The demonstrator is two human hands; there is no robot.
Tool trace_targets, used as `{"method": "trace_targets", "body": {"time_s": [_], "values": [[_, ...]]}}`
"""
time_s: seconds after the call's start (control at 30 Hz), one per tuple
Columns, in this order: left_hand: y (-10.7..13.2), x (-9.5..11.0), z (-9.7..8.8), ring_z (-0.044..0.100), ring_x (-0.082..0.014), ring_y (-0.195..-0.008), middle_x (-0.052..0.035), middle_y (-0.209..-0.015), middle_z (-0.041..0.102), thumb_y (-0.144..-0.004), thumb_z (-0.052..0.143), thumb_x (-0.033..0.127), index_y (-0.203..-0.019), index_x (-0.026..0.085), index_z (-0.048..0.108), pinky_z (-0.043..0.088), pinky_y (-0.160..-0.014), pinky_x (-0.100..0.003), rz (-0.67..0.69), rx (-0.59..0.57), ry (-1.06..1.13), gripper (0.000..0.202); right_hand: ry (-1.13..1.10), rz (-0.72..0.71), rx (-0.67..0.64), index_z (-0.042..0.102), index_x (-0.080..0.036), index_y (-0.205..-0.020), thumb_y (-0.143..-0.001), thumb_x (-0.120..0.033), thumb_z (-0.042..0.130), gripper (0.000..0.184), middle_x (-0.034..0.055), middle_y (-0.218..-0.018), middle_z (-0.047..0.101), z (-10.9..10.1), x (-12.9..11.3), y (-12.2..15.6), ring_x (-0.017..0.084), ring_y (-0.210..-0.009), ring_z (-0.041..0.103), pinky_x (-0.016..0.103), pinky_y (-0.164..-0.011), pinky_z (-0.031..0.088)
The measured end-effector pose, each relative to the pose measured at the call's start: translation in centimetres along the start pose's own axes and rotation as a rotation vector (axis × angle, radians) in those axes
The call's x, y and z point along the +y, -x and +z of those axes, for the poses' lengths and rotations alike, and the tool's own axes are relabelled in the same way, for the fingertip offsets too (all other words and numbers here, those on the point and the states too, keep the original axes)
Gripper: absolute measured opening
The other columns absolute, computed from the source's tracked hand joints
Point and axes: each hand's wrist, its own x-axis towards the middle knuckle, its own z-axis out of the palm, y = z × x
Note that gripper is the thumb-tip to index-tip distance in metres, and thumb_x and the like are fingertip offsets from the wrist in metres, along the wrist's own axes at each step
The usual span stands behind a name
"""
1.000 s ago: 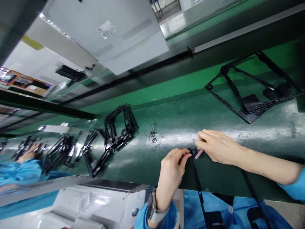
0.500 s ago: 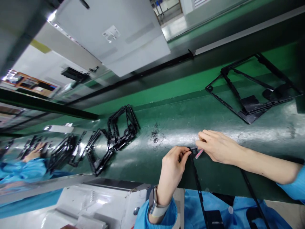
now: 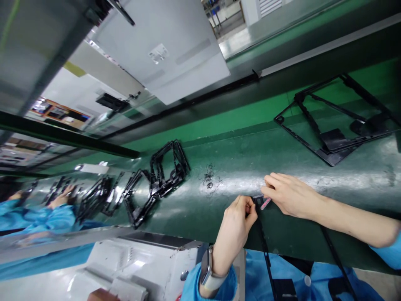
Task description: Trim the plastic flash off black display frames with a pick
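My left hand (image 3: 240, 217), with a watch on its wrist, pinches the upper left corner of a black plastic frame (image 3: 266, 257). The frame's long sides run down over the green bench edge towards my blue clothing. In my right hand (image 3: 286, 194) is a slim pink tool (image 3: 265, 203) with what looks like a thin grey blade, held close to that same corner. My right fingers cover most of the tool. Thin black shavings (image 3: 209, 179) lie on the bench just beyond my left hand.
More black frames (image 3: 333, 159) lie overlapped at the back right. To the left, other frames (image 3: 169, 184) stand in a loose row. Farther left are a co-worker's hand (image 3: 62, 198) and blue sleeves. A dark green bar (image 3: 78, 138) crosses above the bench (image 3: 238, 154).
The whole view has shifted slightly, so things appear a little farther right. My left fingers are curled more at the frame's corner. Both hands keep their holds.
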Motion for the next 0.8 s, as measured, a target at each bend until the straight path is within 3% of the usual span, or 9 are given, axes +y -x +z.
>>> {"method": "trace_targets", "body": {"time_s": [0.13,0.23,0.53,0.63,0.8], "values": [[1.7,0.3,-0.9,0.054,-0.0123,-0.061,0.004,-0.076,0.057,-0.1,0.053,0.016,-0.086,0.022,0.053,0.04,-0.059,-0.022,-0.013,-0.02,0.037,0.015,-0.008,0.004,-0.005,0.061,-0.019,-0.1,-0.09,0.002,0.059,0.023,0.007,-0.099,0.057,-0.1,0.0,0.0,0.023,-0.084,0.052,0.034,-0.071,0.038],[2.2,0.3,-1.2,0.054,-0.0123,-0.063,0.004,-0.077,0.058,-0.102,0.052,0.019,-0.088,0.022,0.055,0.041,-0.059,-0.022,-0.026,0.03,0.071,0.015,-0.017,0.003,-0.005,0.061,-0.019,-0.099,-0.089,0.003,0.059,0.024,0.0069,-0.098,0.057,-0.1,0.0,0.0,0.022,-0.082,0.051,0.034,-0.071,0.038],[1.2,-0.4,0.4,0.059,-0.0134,-0.07,0.0015,-0.085,0.062,-0.096,0.053,0.011,-0.093,0.022,0.058,0.048,-0.068,-0.023,0.021,0.181,0.05,0.013,-0.01,-0.003,0.001,0.06,-0.019,-0.1,-0.091,0.001,0.06,0.023,0.0064,-0.099,0.056,0.2,0.2,0.0,0.022,-0.082,0.052,0.034,-0.072,0.041],[1.3,-0.6,0.6,0.057,-0.012,-0.062,0.0044,-0.075,0.059,-0.097,0.056,0.013,-0.093,0.022,0.059,0.047,-0.061,-0.021,0.028,0.196,0.054,0.011,-0.005,0.0,-0.004,0.06,-0.02,-0.1,-0.092,0.0,0.06,0.022,0.0063,-0.099,0.057,0.1,0.1,0.0,0.023,-0.082,0.052,0.034,-0.071,0.04],[1.5,-0.5,0.6,0.061,-0.0128,-0.067,0.0014,-0.082,0.065,-0.103,0.057,0.016,-0.1,0.022,0.068,0.051,-0.065,-0.022,0.083,0.17,0.038,0.012,0.001,0.002,0.004,0.061,-0.019,-0.1,-0.091,0.001,0.061,0.022,0.0065,-0.098,0.057,-0.1,0.0,-0.1,0.023,-0.081,0.051,0.034,-0.07,0.039]]}}
